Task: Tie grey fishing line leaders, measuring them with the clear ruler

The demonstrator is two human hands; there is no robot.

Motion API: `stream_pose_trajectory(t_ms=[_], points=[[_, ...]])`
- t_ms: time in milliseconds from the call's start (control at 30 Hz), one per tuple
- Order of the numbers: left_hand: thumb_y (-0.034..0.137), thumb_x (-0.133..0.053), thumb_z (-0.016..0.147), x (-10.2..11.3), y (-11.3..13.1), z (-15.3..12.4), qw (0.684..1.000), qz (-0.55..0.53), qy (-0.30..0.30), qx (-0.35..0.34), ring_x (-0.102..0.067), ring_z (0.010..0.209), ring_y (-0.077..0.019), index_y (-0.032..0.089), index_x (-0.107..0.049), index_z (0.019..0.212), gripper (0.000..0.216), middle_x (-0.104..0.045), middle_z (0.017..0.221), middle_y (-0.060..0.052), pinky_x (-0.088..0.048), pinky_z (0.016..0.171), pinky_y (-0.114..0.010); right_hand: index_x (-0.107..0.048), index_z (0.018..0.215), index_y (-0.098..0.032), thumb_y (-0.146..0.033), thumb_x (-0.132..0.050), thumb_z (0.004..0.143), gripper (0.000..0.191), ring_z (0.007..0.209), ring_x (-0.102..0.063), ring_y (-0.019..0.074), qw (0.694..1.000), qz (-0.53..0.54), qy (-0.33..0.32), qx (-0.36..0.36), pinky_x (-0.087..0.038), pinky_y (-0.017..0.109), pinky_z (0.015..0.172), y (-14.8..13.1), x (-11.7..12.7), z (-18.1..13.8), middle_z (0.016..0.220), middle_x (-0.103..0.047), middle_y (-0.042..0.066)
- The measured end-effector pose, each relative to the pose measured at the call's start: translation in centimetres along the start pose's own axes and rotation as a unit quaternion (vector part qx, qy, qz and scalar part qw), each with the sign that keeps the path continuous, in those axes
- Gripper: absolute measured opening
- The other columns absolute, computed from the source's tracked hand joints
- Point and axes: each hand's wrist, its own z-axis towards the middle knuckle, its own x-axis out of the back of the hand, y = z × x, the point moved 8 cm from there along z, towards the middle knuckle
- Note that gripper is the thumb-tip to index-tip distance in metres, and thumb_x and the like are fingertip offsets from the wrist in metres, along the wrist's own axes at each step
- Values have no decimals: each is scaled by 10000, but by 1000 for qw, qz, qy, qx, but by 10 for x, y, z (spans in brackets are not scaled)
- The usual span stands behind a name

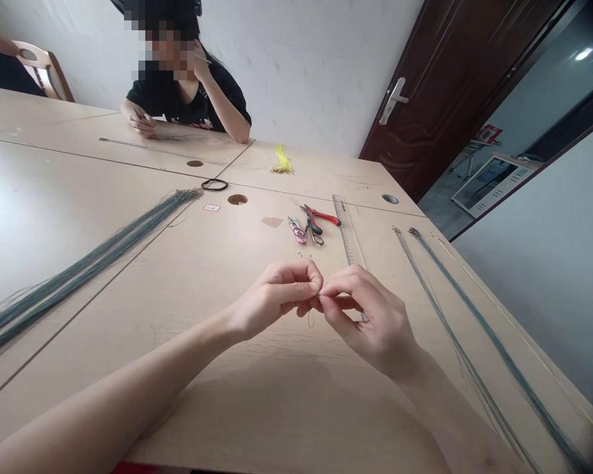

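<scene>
Both hands are working over the near middle of the table [178, 401]. The left hand [277, 296] and right hand [370, 316] are pinching a fine thread [310, 319] between thumbs and forefingers, their fingertips [329, 293] nearly meeting, the other fingers curled; a small loop is hanging below. A ruler [346, 230] is lying just beyond the right hand, with red-handled pliers [323, 215] and small scissors [296, 230] beside it. Grey-green cord bundles [79, 276] are lying toward the left edge, and grey-green strands [499, 349] toward the right edge.
</scene>
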Motion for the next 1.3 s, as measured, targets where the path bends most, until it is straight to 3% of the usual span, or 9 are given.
stream_pose_trajectory(t_ms=[200,433,733,1300], points=[[180,-579,797,-1,3,0,999,39,1,-5,-465,594,-93,140,-535,714,102,-542,627,8,-302,548,-227,-568,864,-200,-125,-492,885,108,762,-614,124,993,79,12,-83,-584,264,647,11,1,0,849,-540,16],[174,-551,802,-1,10,-2,992,125,18,-21,-433,560,-86,145,-527,696,113,-522,603,25,-304,552,-237,-601,779,-187,-187,-553,881,113,778,-657,142,979,145,-17,-139,-580,288,681,18,-7,2,887,-571,28],[172,-524,793,-1,16,-4,980,195,28,-27,-442,582,-101,152,-496,676,122,-508,615,19,-321,567,-249,-615,759,-190,-159,-540,881,146,867,-639,159,976,145,-36,-158,-565,298,729,15,-8,4,886,-585,36],[194,-525,819,-1,15,-4,969,244,19,-33,-461,577,-109,159,-507,708,117,-535,625,15,-349,571,-248,-595,722,-167,-238,-548,882,182,841,-657,171,962,166,-54,-209,-543,327,744,20,-8,3,866,-633,45]])
